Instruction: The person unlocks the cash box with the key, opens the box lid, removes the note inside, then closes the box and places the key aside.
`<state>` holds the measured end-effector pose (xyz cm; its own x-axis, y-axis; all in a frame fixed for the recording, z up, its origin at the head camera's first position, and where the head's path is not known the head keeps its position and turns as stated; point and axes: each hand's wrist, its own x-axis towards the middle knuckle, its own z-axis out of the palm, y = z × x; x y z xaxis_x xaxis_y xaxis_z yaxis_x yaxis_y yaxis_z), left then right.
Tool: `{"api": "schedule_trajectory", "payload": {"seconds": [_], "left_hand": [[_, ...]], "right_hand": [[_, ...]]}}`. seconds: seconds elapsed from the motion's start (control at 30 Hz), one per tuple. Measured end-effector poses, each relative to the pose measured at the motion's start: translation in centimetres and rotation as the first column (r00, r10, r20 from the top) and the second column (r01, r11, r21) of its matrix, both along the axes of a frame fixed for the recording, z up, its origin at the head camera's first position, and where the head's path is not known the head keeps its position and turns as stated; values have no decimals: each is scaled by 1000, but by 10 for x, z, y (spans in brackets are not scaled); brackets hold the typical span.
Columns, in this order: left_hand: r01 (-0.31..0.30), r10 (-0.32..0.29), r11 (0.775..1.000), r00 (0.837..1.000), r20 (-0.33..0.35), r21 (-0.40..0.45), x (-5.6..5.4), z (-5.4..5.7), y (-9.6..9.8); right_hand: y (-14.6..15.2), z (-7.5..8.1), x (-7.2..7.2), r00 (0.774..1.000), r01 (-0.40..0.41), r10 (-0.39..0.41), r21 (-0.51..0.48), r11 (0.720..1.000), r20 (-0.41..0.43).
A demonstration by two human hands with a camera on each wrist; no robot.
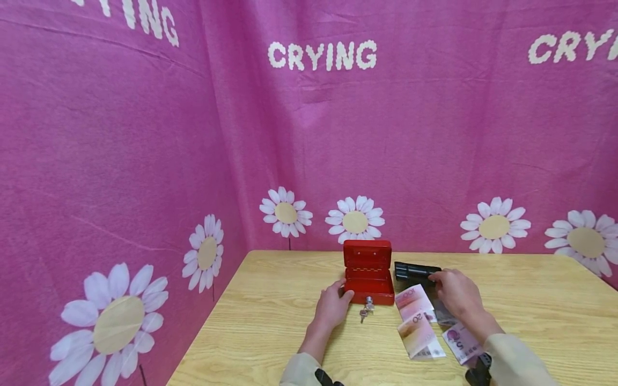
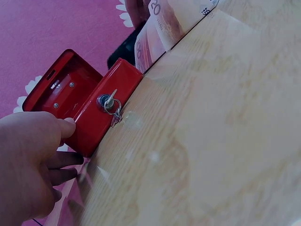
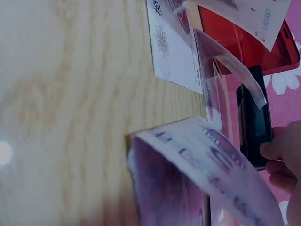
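Observation:
A red metal cash box point(image 1: 369, 297) stands with its lid point(image 1: 367, 254) raised; two keys on a ring point(image 1: 364, 313) hang at its front lock. My left hand point(image 1: 333, 305) holds the box by its left front corner, thumb over the front edge in the left wrist view. My right hand point(image 1: 456, 292) pinches the right end of a black oblong object point(image 1: 412, 271) behind the banknotes; its kind I cannot tell. Folded notes lie below and left of that hand: a pink 100 point(image 1: 414, 301), a brownish 20 point(image 1: 419, 335) and a purple 5 point(image 1: 461, 343).
All of it rests on a light wooden table point(image 1: 270, 300). Pink cloth point(image 1: 309, 161) with daisies and lettering hangs behind the table and along its left. A darker folded sheet point(image 1: 443, 313) lies partly under the right hand. In the right wrist view, a purple note point(image 3: 211, 160) arches up close to the camera.

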<state>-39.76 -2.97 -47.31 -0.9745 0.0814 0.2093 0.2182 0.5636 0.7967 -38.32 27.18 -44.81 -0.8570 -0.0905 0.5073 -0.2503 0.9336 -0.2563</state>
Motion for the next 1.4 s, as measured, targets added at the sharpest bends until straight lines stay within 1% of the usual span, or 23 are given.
{"api": "schedule_trajectory", "payload": {"seconds": [0.13, 0.33, 0.43, 0.5, 0.83, 0.97, 1.07, 1.23, 1.4], "left_hand": [[-3, 3, 1000, 1000, 7, 5, 0, 0, 1], [-4, 4, 1000, 1000, 2, 0, 0, 0, 1], [1, -2, 1000, 1000, 16, 11, -1, 0, 0], [1, -1, 1000, 1000, 22, 11, 0, -1, -1], [8, -9, 1000, 1000, 21, 16, 0, 0, -1], [9, -9, 1000, 1000, 7, 9, -1, 1, -1], [10, -10, 1000, 1000, -11, 8, -1, 1, -1], [15, -15, 1000, 1000, -11, 16, -1, 1, 0], [19, -19, 1000, 1000, 2, 24, -1, 0, 0]], "right_hand": [[0, 3, 3, 998, -8, 9, 9, 1000, -57], [-1, 10, 7, 990, -31, 36, 34, 999, -136], [-1, 13, 11, 985, -42, 50, 48, 998, -164], [-2, 15, 13, 983, -50, 58, 54, 997, -175], [-5, 22, 27, 979, -76, 86, 65, 995, -182], [-6, 24, 31, 978, -77, 88, 60, 995, -191], [-7, 24, 32, 971, -86, 97, 61, 994, -220], [-13, 21, 34, 951, -107, 121, 63, 992, -285], [-25, 22, 35, 946, -124, 136, 56, 991, -295]]}}
